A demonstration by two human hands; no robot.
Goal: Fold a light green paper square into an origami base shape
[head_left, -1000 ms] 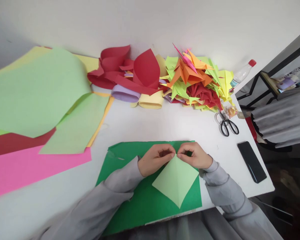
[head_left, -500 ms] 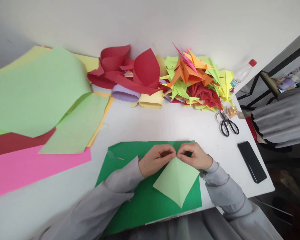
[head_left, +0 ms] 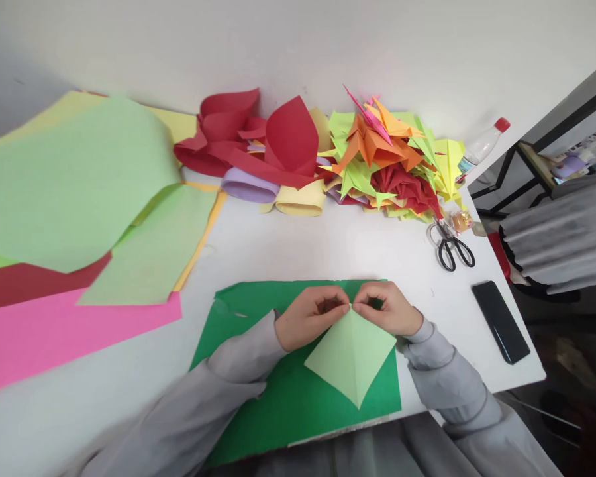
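Head view: the left hand [head_left: 310, 321] and right hand [head_left: 391, 311], thumbs closed against fingers, pinch the top corner of the pale green paper [head_left: 351, 361], which extends below them over a green sheet [head_left: 291, 401]. A phone [head_left: 500, 322] lies right of the right hand.

A white table [head_left: 258, 248] against a wall [head_left: 288, 46] serves as a papercraft workspace, with coloured paper sheets [head_left: 64, 192] at left, folded-paper pieces [head_left: 377, 149] at far right and scissors [head_left: 446, 233] nearby.
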